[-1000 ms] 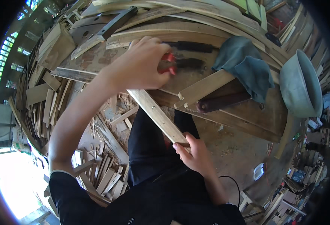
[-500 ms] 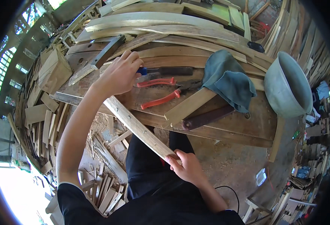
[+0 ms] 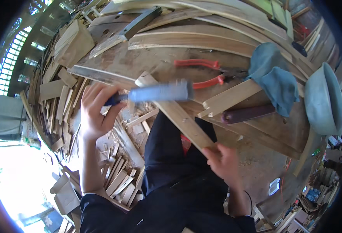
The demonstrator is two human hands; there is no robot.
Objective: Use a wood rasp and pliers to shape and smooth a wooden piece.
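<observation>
My left hand is closed on the dark blue handle of a chisel. Its wide, flat steel blade points right, blurred by motion, and crosses in front of a narrow wooden strip. My right hand grips the strip's near end above my right leg. From there the strip slants away to the upper left, its far end at the workbench edge. Beyond the blade lie pliers with red handles on the workbench, their jaws toward a blue-green cloth.
A flat board and a dark reddish-brown tool or handle lie near the cloth. At the bench's right stands a grey metal pot. Long curved boards cover the back; wood offcuts are heaped on the floor at left.
My left hand has lifted the chisel off the bench and brought it nearer, over the strip. The right hand still holds the strip. The view has shifted, so the bench things sit farther right.
</observation>
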